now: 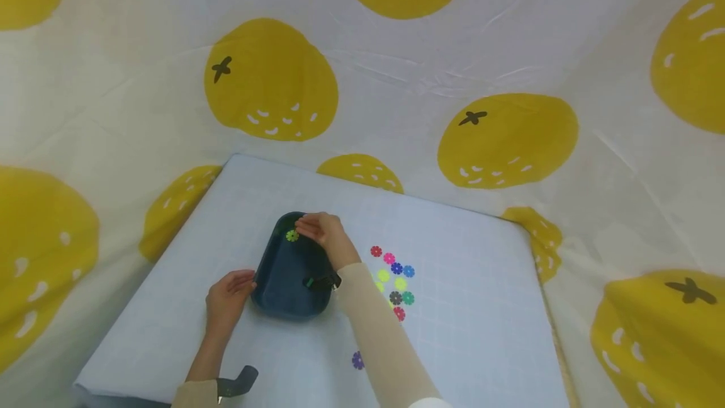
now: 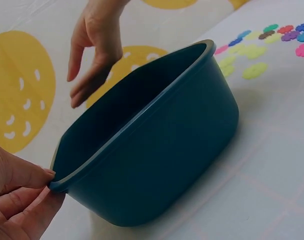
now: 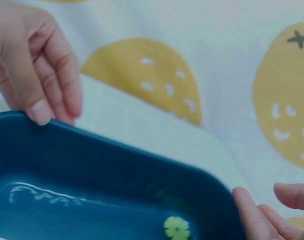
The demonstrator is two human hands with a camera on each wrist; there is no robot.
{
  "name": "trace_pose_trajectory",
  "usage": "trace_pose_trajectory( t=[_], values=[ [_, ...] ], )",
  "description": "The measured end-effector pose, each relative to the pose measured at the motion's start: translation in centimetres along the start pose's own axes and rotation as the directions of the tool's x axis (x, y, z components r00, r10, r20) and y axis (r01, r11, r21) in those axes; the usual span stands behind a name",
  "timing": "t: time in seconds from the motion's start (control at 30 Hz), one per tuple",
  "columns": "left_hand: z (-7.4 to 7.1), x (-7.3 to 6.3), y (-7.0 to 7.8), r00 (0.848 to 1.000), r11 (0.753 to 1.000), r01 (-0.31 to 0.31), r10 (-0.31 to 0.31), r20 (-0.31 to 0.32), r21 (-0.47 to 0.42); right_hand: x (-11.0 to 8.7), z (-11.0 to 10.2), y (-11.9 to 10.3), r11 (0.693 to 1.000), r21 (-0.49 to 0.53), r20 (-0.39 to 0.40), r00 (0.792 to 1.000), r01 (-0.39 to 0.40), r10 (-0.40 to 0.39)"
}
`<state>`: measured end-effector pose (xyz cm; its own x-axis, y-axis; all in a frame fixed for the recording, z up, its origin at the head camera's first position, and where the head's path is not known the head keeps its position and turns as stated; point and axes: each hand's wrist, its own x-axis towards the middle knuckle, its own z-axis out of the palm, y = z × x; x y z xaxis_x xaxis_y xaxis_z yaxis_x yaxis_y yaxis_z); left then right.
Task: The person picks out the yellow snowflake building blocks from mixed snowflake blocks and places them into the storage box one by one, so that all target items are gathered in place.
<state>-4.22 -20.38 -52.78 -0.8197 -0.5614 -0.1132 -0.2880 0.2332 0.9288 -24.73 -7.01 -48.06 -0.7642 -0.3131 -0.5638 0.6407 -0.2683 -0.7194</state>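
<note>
A dark teal plastic basin [image 1: 277, 282] stands on the white-covered table. My left hand [image 1: 228, 298] pinches its rim at the left side, thumb on top and fingers below, as the left wrist view shows close up. Over the far end of the basin is my right hand [image 1: 320, 228], its fingers loosely extended with nothing between them. In the left wrist view the right hand [image 2: 99, 45] points downward above the rim. One yellow-green flower-shaped disc [image 3: 177, 228] lies inside the basin, near the right hand's fingertips.
Several colourful flower-shaped discs [image 1: 400, 284] lie to the right of the basin, partly behind the right forearm. A purple disc [image 1: 358, 360] lies nearer the front. Behind the table hangs a white cloth [image 1: 391, 80] with yellow fruit prints.
</note>
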Motion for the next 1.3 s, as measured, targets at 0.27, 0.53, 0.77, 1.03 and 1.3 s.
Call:
trace_pose_trajectory(
  t=[0.27,0.53,0.77,1.03,1.3],
  values=[
    [0.3,0.1,-0.3,1.000,1.000,0.006,-0.006,0.002,-0.003,-1.2,-0.7,-2.4,1.000,-0.017,0.035,0.999,0.008,-0.008],
    [0.5,-0.1,-0.6,1.000,1.000,0.006,-0.006,-0.013,0.022,-3.2,-3.3,-3.1,0.993,-0.036,0.147,0.983,0.114,-0.107],
    [0.7,0.0,-0.5,1.000,1.000,0.020,-0.020,-0.010,0.015,-4.1,-5.4,-4.1,0.998,0.022,0.121,0.991,0.061,-0.063],
    [0.5,0.0,-0.1,1.000,1.000,0.002,-0.001,-0.022,0.018,-5.0,-9.1,-5.3,0.997,0.010,0.103,0.991,0.081,-0.082],
    [0.5,0.0,0.2,1.000,0.999,0.005,-0.005,-0.025,0.036,-5.6,-14.7,-4.6,0.995,0.071,0.027,0.997,0.064,-0.066]
  ],
)
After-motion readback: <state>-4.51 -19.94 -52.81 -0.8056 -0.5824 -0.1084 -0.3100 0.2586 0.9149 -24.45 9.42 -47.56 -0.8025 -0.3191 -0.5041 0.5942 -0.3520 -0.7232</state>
